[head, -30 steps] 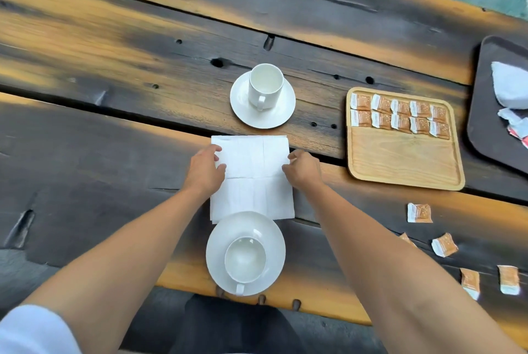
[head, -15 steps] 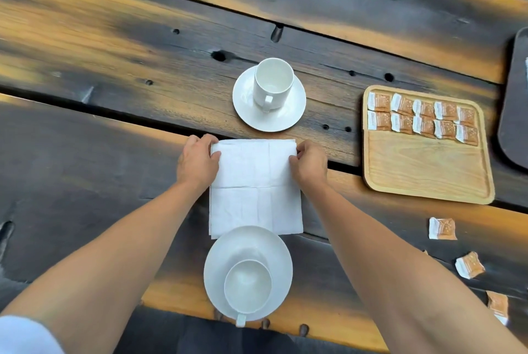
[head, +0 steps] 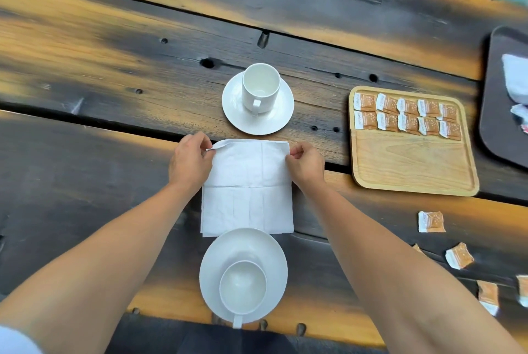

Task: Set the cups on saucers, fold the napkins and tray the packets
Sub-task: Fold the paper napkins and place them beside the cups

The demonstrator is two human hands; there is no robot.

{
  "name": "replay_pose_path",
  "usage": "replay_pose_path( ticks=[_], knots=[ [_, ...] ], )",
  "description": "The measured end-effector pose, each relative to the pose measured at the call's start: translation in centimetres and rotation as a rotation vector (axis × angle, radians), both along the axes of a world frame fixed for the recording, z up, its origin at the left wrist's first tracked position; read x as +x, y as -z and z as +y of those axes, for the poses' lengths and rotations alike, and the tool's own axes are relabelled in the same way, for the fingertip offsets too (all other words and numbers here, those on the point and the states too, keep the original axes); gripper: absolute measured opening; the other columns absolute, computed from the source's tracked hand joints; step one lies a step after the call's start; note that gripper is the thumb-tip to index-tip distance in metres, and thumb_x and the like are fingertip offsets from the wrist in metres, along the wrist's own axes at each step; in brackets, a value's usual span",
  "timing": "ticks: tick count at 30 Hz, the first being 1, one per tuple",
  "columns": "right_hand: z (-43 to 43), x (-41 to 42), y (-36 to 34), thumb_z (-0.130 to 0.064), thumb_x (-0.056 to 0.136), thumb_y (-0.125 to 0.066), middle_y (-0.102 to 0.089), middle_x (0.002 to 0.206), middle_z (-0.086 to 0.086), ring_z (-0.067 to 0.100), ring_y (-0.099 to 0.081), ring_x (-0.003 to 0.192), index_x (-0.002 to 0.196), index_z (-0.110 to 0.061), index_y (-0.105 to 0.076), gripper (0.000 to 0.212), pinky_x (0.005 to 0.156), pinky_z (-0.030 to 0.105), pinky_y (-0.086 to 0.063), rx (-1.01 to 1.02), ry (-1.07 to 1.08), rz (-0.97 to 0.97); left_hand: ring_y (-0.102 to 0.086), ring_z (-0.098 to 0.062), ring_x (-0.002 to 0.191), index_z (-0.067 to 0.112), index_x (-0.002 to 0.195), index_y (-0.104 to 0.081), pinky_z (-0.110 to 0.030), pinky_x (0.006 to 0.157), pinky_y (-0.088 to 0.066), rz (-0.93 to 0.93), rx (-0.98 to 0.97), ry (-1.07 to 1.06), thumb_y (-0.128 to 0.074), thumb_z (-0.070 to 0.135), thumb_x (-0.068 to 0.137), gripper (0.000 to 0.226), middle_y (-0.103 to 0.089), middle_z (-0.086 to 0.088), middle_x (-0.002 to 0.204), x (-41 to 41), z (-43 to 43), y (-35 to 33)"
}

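Both hands are now closing on the far corners of the white square paper napkin [head: 248, 190], having slid up from its side edges. The napkin is lying flat on the dark scorched-wood table [head: 85, 153], between the far white ceramic cup [head: 261, 88] and the near white ceramic cup [head: 243, 286], each sitting on its saucer. The left hand [head: 190, 163] is pinching the far-left corner and lifting it slightly. The right hand [head: 305, 163] is pinching the far-right corner. The napkin fold looks to be just starting. Next, both corners need drawing evenly toward the near edge. Further out, orange square packets [head: 408, 115] are filling the pale wooden tray [head: 414, 168], while loose packets [head: 431, 221] are waiting on the table.
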State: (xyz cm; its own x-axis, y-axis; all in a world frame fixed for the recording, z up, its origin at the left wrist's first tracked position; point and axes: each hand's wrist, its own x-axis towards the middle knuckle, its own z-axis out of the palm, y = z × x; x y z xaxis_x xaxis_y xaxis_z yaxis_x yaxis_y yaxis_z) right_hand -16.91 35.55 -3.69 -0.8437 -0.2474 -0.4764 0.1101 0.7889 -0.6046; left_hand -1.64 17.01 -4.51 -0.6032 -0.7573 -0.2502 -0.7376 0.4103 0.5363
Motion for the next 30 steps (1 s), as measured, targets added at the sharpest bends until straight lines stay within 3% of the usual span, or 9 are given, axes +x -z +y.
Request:
replay_pose_path(
  ticks=[4, 8, 18, 20, 23, 26, 28, 30],
  knots=[
    [0.7, -0.7, -0.9, -0.022, 0.087, -0.062, -0.072, 0.092, 0.000, 0.020, -0.063, 0.091, 0.093, -0.016, -0.072, 0.012, 0.072, 0.025, -0.039, 0.003, -0.011, 0.035, -0.061, -0.018, 0.084, 0.025, 0.087, -0.068, -0.033, 0.067, -0.047, 0.000, -0.049, 0.000, -0.062, 0.036, 0.091, 0.013, -0.069, 0.005, 0.090, -0.8, -0.4, -1.3],
    [1.3, -0.9, -1.9, -0.027, 0.086, -0.063, -0.075, 0.088, -0.002, 0.017, -0.064, 0.087, 0.090, -0.020, -0.075, 0.014, 0.071, 0.025, -0.042, 0.055, 0.009, 0.069, -0.064, -0.025, 0.089, 0.027, 0.091, -0.077, -0.036, 0.072, -0.054, -0.027, -0.103, -0.026, -0.064, 0.035, 0.091, 0.016, -0.074, 0.000, 0.092, -1.2, -0.2, -2.9],
    [1.4, -0.3, -4.2, -0.018, 0.082, -0.062, -0.071, 0.082, 0.000, 0.020, -0.062, 0.084, 0.076, -0.022, -0.068, 0.010, 0.068, 0.025, -0.041, 0.032, 0.003, 0.069, -0.053, -0.018, 0.083, 0.024, 0.086, -0.069, -0.033, 0.071, -0.043, 0.000, -0.161, 0.012, -0.067, 0.027, 0.088, 0.005, -0.058, 0.001, 0.095, -0.8, -0.2, -5.1],
    [1.6, -0.1, -4.1, -0.017, 0.082, -0.061, -0.069, 0.085, -0.001, 0.022, -0.064, 0.089, 0.083, -0.023, -0.070, 0.010, 0.070, 0.025, -0.041, 0.008, -0.022, 0.060, -0.056, -0.021, 0.083, 0.021, 0.086, -0.063, -0.036, 0.073, -0.047, 0.063, -0.097, 0.076, -0.063, 0.024, 0.091, 0.006, -0.061, 0.000, 0.094, -0.8, 0.0, -5.1],
    [1.9, 0.5, -3.9, -0.018, 0.084, -0.065, -0.068, 0.097, -0.001, 0.023, -0.063, 0.102, 0.110, -0.022, -0.069, 0.026, 0.076, 0.024, -0.040, -0.021, -0.117, 0.043, -0.060, -0.016, 0.090, 0.021, 0.087, -0.055, -0.031, 0.076, -0.042, 0.141, 0.117, 0.186, -0.058, 0.022, 0.095, 0.009, -0.069, 0.005, 0.096, -0.4, 0.7, -5.3],
    [1.1, 1.7, -4.3, -0.023, 0.084, -0.071, -0.057, 0.129, 0.008, 0.026, -0.049, 0.123, 0.136, -0.028, -0.057, 0.054, 0.100, 0.030, -0.039, -0.022, -0.381, 0.107, -0.062, -0.011, 0.094, 0.026, 0.087, -0.051, -0.028, 0.076, -0.039, 0.176, 0.184, 0.314, -0.057, 0.024, 0.096, 0.011, -0.067, 0.012, 0.093, 0.3, 1.5, -6.0],
    [0.0, 2.6, -4.9, -0.027, 0.084, -0.071, -0.048, 0.135, 0.008, 0.030, -0.037, 0.127, 0.139, -0.035, -0.054, 0.058, 0.107, 0.037, -0.033, 0.006, -0.499, 0.154, -0.062, -0.014, 0.096, 0.024, 0.091, -0.052, -0.031, 0.079, -0.044, 0.183, 0.175, 0.416, -0.057, 0.024, 0.096, 0.007, -0.067, 0.011, 0.092, 0.5, 2.0, -6.4],
    [-1.0, 3.4, -5.4, -0.029, 0.085, -0.070, -0.046, 0.138, 0.005, 0.030, -0.034, 0.127, 0.130, -0.035, -0.060, 0.047, 0.108, 0.039, -0.032, 0.010, -0.562, 0.205, -0.062, -0.018, 0.097, 0.022, 0.094, -0.053, -0.037, 0.082, -0.048, 0.186, 0.166, 0.493, -0.055, 0.024, 0.097, 0.004, -0.067, 0.008, 0.094, 0.6, 2.4, -6.8]
  ],
)
